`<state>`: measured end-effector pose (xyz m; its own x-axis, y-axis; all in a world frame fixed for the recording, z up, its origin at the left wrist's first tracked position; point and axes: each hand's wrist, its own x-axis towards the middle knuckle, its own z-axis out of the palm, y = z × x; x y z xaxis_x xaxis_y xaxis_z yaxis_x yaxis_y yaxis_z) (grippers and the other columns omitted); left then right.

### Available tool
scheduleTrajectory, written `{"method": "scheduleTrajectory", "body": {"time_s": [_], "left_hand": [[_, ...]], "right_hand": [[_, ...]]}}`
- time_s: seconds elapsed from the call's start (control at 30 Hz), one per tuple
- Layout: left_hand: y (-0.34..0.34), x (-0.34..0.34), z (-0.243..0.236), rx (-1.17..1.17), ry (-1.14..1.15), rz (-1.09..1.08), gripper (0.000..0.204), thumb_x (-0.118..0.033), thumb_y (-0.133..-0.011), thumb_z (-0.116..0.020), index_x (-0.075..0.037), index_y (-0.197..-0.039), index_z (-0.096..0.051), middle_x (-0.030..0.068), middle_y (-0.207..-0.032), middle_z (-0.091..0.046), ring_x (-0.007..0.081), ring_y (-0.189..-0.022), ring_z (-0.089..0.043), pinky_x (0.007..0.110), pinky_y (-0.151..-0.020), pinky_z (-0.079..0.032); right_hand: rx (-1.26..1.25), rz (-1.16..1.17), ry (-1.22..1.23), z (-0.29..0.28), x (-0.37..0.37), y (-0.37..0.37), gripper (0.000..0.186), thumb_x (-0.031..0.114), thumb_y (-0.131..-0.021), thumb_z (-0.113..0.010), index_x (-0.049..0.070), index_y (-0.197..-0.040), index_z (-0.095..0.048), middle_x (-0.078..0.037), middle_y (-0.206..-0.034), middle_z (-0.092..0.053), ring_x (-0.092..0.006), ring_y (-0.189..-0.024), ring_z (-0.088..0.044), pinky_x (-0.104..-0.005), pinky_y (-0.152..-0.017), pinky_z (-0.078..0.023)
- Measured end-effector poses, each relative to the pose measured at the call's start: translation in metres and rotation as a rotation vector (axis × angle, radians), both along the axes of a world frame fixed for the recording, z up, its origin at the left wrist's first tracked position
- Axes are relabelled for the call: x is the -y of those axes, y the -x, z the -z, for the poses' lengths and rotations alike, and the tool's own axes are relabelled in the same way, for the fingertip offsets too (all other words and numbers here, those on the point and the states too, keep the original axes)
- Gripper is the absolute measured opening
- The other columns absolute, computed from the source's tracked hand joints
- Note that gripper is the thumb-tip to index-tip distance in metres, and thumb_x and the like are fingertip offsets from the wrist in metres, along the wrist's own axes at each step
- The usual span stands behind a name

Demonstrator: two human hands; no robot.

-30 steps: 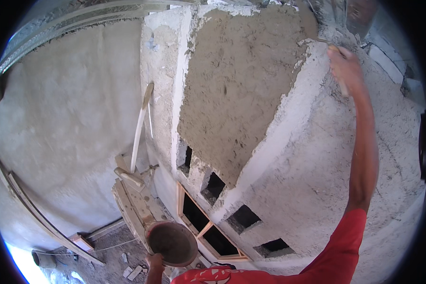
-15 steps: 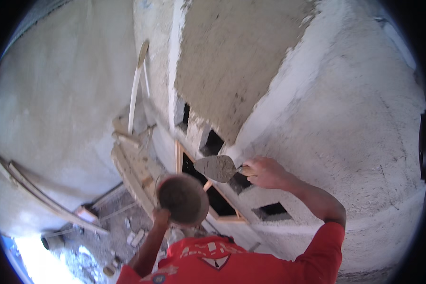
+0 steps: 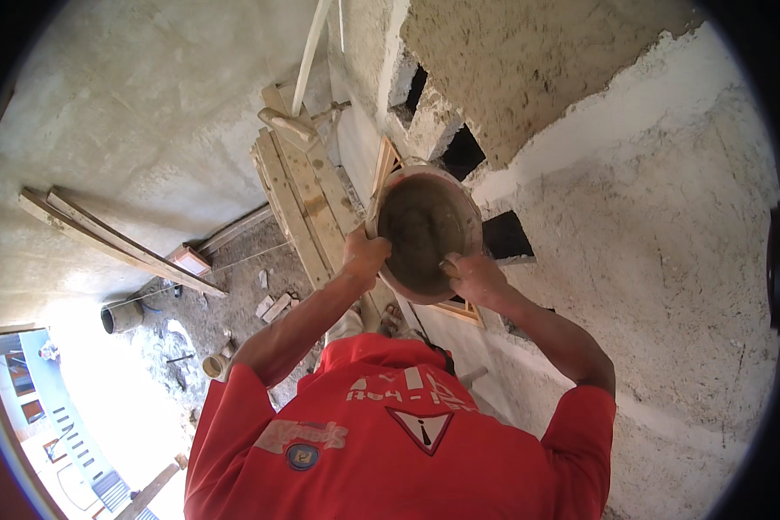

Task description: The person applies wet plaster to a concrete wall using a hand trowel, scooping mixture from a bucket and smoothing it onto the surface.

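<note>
Left hand (image 3: 367, 253) grips round, pinkish-rimmed bucket (image 3: 474, 208) of wet grey mortar (image 3: 418, 227); right hand (image 3: 477, 279) curled at bucket's edge, can't tell on what; best keep bucket steady.

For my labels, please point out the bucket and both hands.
Bucket (image 3: 474, 215): head view, right rim.
Left hand (image 3: 367, 252): head view, back of hand.
Right hand (image 3: 478, 279): head view, back of hand.

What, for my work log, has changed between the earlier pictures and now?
The bare right hand came down from high on the rough grey wall to the round pinkish bucket of grey mortar; the leaf-shaped metal trowel blade it carried no longer shows. The view shifted. The bare left hand kept hold of the bucket's rim; the long brown wooden planks stayed put.
</note>
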<state>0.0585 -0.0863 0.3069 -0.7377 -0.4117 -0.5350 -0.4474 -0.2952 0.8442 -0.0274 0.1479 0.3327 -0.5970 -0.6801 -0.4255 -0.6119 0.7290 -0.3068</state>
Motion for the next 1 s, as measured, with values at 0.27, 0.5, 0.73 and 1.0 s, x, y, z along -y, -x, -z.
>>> {"method": "scheduleTrajectory", "body": {"time_s": [0.27, 0.5, 0.73, 1.0], "left_hand": [[-0.002, 0.013, 0.015, 0.051, 0.084, 0.044, 0.034, -0.004, -0.071, -0.061, -0.001, -0.104, -0.064, 0.0076, -0.075, -0.060, 0.0194, -0.061, -0.058, 0.036, -0.045, -0.045], [-0.011, 0.023, 0.019, 0.068, -0.095, -0.101, 0.040, 0.001, -0.070, -0.060, 0.000, -0.110, -0.061, 0.0085, -0.075, -0.056, 0.0198, -0.058, -0.055, 0.037, -0.044, -0.048], [-0.029, 0.042, 0.064, 0.006, 0.008, -0.168, 0.043, 0.001, -0.070, -0.060, 0.002, -0.114, -0.060, 0.0102, -0.078, -0.060, 0.0205, -0.062, -0.061, 0.037, -0.047, -0.052], [-0.057, 0.069, 0.076, 0.078, 0.088, -0.189, 0.042, -0.001, -0.067, -0.059, 0.002, -0.110, -0.063, 0.0079, -0.077, -0.061, 0.0194, -0.064, -0.058, 0.036, -0.054, -0.049]], "right_hand": [[0.078, 0.137, 0.144, 0.001, -0.023, -0.013, 0.046, 0.033, -0.084, -0.073, 0.011, -0.122, -0.060, -0.023, -0.098, -0.070, -0.0415, -0.093, -0.068, -0.0504, -0.079, -0.054], [0.085, 0.190, 0.138, -0.007, -0.023, -0.005, 0.049, 0.032, -0.084, -0.073, 0.009, -0.125, -0.061, -0.023, -0.096, -0.070, -0.0408, -0.092, -0.068, -0.0488, -0.080, -0.055], [0.055, 0.192, 0.264, -0.105, 0.005, 0.011, 0.046, 0.022, -0.080, -0.073, 0.004, -0.121, -0.060, -0.023, -0.092, -0.070, -0.0399, -0.090, -0.069, -0.0447, -0.079, -0.055], [0.081, 0.072, 0.312, -0.283, 0.036, 0.038, 0.044, 0.020, -0.077, -0.077, 0.002, -0.114, -0.062, -0.016, -0.092, -0.070, -0.0220, -0.081, -0.068, -0.0331, -0.073, -0.052]]}}
